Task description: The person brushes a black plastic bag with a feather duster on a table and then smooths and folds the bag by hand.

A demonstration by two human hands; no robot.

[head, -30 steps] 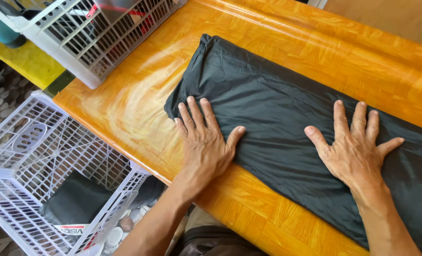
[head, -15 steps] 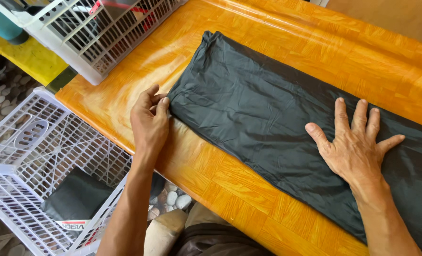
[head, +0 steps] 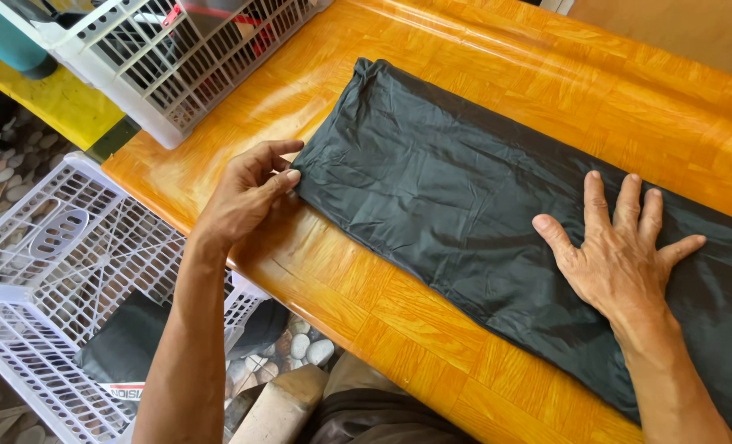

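Here the dark folded cloth (head: pixel 464 197) lies flat on the bench (head: pixel 366 288), its long axis running from upper left to lower right. The left hand (head: pixel 247 197) pinches its near-left corner with its fingers (head: pixel 288 177); the right hand (head: pixel 621 255) presses flat, fingers spread, farther right.

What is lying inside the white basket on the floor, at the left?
Inside the white floor basket lies a folded dark cloth with a light label. The left forearm covers part of it.
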